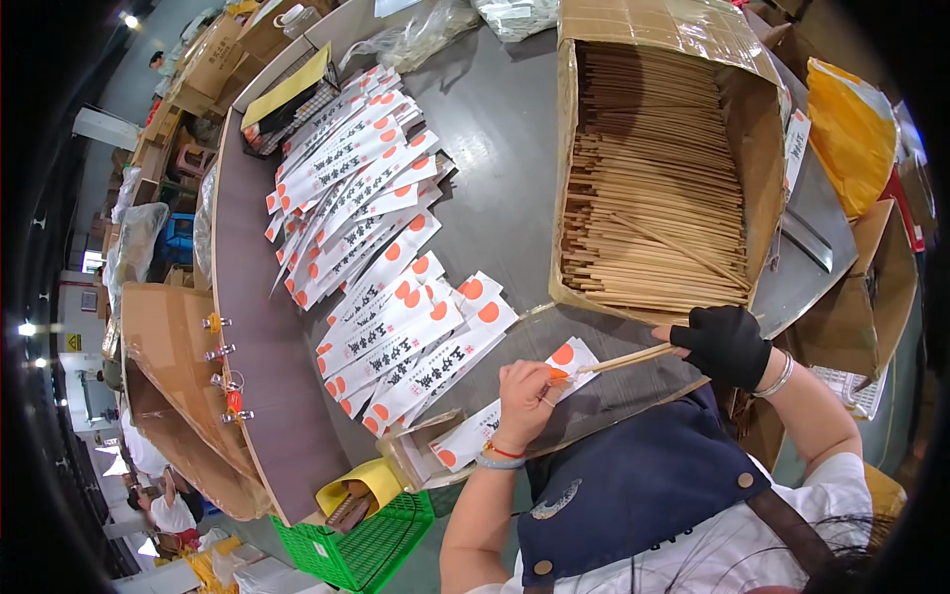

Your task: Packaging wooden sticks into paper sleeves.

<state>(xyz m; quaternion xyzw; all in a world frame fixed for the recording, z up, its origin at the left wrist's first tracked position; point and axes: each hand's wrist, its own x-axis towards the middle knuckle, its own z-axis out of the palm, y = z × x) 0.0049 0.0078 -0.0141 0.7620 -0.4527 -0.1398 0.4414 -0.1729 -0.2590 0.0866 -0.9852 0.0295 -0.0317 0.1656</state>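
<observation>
My left hand [527, 398] pinches a white paper chopstick sleeve [473, 433] with orange dots and dark lettering, close to its upper end at the table's near edge. Something orange covers a fingertip of that hand. My right hand [730, 346], in a black fingerless glove, grips a pair of wooden chopsticks [633, 357]. Their far ends meet the mouth of the sleeve at my left fingers; how deep they go in cannot be made out. Just beyond my right hand stands an open cardboard box [564, 178] packed with wooden chopsticks [653, 188].
Overlapping printed sleeves [346, 198] lie in a long pile on the grey table [495, 119]. A wire basket [287, 104] stands at the far left. Near the front left are a yellow holder [381, 480] and a green crate [346, 544]. Cardboard boxes [871, 287] flank the right side.
</observation>
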